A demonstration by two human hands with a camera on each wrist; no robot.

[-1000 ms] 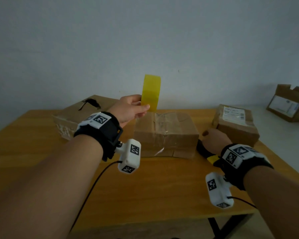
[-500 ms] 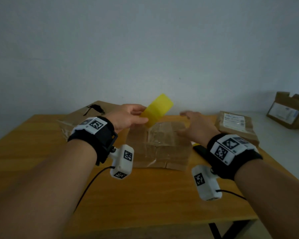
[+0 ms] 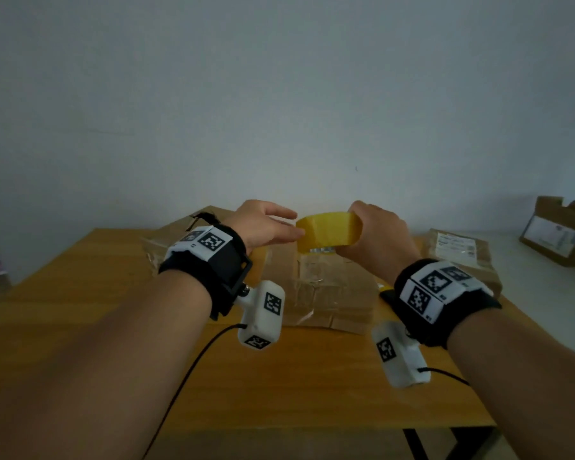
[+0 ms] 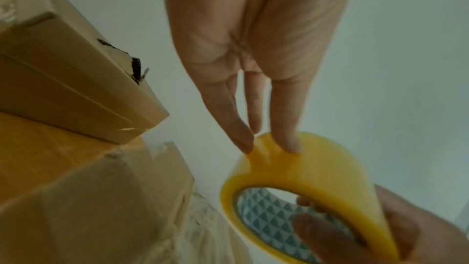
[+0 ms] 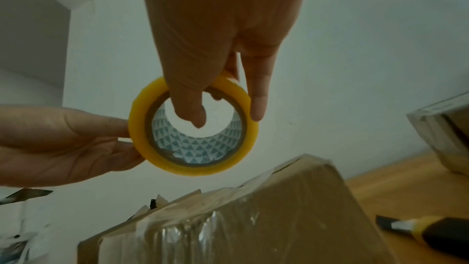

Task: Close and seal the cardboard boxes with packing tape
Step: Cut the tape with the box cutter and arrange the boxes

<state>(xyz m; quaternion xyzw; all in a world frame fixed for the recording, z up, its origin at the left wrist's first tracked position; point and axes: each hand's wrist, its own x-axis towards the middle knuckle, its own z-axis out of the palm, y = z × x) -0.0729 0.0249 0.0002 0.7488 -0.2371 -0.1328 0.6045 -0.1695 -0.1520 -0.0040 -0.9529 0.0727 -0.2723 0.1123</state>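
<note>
A yellow packing tape roll (image 3: 327, 232) hangs in the air above the middle cardboard box (image 3: 329, 293). My right hand (image 3: 375, 237) grips the roll, thumb through its patterned core (image 5: 193, 154) and fingers over the outer side. My left hand (image 3: 279, 227) reaches in from the left with straight fingers. Its fingertips (image 4: 289, 146) rest on the roll's (image 4: 304, 168) outer winding. The middle box's (image 5: 253, 218) top flaps are down, with shiny clear tape on them.
A flat box (image 3: 176, 240) lies at the back left and a labelled box (image 3: 458, 257) at the back right of the wooden table (image 3: 279, 393). A yellow-and-black utility knife (image 5: 418, 230) lies right of the middle box. Another box (image 3: 558, 230) sits beyond on a white surface.
My left hand lowered the roll from upright to lying over the middle box. My right hand rose from the table by the knife and took hold of the roll.
</note>
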